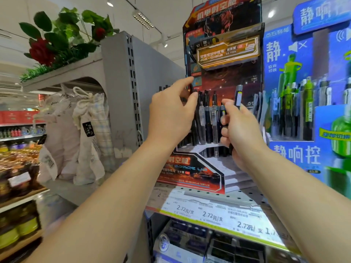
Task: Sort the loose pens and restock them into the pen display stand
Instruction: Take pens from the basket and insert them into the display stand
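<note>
Two hands are working at the display. I am watching the right hand curling its fingers round a grey pen, the barrel running up out of the fist and its clicker end standing clear above the thumb. The left hand is pinching the top of a dark pen at the left end of the row, thumb and forefinger closing on it.

Both pens are sitting against the red pen display stand, beside the row of standing pens already slotted in its upper tier.

Handling, my judgement: these pens are looking light and stiff, with smooth plastic barrels that could slip; I would be taking hold mid-barrel, near the grip section, for steering the tip into a slot. The cardboard stand is probably flimsy and may be shifting under a push.

Surface: the stand is resting on a perforated metal shelf carrying a strip of price labels. A blue display is touching its right side. Cloth bags are hanging further left, artificial roses lying above them.
</note>
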`<state>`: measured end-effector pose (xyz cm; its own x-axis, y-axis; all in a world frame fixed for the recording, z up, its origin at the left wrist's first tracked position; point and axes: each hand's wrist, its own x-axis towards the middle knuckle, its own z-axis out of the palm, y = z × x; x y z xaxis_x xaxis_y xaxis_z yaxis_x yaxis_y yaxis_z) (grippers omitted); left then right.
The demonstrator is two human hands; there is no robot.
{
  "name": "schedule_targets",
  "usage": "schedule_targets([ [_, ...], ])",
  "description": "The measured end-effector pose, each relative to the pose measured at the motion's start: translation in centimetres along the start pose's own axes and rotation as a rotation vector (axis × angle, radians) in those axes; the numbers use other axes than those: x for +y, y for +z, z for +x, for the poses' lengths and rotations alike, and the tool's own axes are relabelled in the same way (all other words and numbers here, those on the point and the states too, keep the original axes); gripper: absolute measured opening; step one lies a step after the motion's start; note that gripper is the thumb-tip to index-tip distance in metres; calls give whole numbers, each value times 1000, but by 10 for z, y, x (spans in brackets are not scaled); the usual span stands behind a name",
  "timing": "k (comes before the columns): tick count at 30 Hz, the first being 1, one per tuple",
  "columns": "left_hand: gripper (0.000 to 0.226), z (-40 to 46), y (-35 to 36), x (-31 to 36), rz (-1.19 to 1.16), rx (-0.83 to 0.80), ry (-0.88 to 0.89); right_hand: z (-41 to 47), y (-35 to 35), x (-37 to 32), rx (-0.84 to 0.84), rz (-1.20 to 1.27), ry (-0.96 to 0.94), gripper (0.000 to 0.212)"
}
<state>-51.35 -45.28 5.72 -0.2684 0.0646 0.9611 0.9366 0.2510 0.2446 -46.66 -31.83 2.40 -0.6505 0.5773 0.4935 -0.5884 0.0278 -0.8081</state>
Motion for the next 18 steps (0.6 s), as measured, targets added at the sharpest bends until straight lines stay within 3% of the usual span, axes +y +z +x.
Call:
schedule_targets([
  [3,39,1,-4,3,30,-1,12,-3,4,-1,-60,21,67,11],
  [7,25,2,-11,8,85,-31,13,-6,9,-1,-107,46,81,14],
  [10,15,4,-13,9,155,-10,2,-8,11,0,-98,58,63,31],
  [14,16,5,-6,12,158,-59,-84,-6,9,2,-52,43,23,32],
  [18,21,1,3,20,145,-59,-95,-2,4,2,-19,118,109,47],
])
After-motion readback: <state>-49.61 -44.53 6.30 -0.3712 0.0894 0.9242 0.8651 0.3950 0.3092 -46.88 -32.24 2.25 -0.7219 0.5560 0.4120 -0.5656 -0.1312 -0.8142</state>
